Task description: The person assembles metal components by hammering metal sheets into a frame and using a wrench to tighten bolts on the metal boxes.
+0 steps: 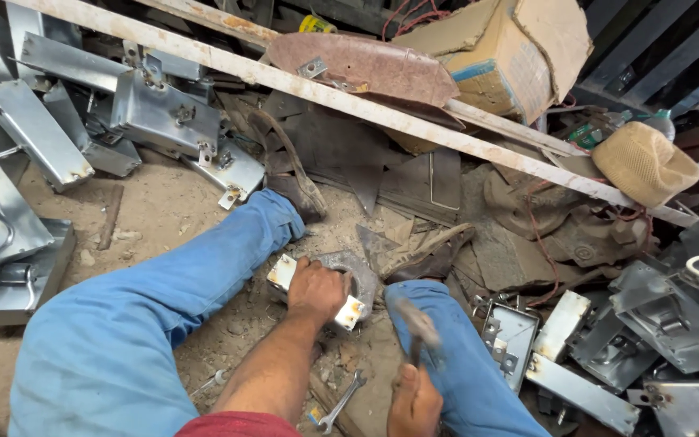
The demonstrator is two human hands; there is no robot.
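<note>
**Head view: metal piece pinned on a round block, hammer raised beside it**

Head camera looks down at a person sitting on the dirt floor (155, 210), legs in blue trousers spread to either side of the work. The left hand (315, 289) presses flat on a small pale metal piece (285, 273), its fingers curled over the top, apparently to keep it from shifting on the round grey block (363, 279) beneath. The right hand (414, 402) is closed around the handle of a hammer (414, 320), whose head is blurred just right of the block, so its exact height above it is hard to judge.

A spanner (341, 402) lies on the floor between the forearms. Stacks of bent sheet-metal parts (163, 113) sit on the left and more on the right. The palm hides most of the metal piece; only its two ends show. The right hand is cut off by the bottom edge.
</note>
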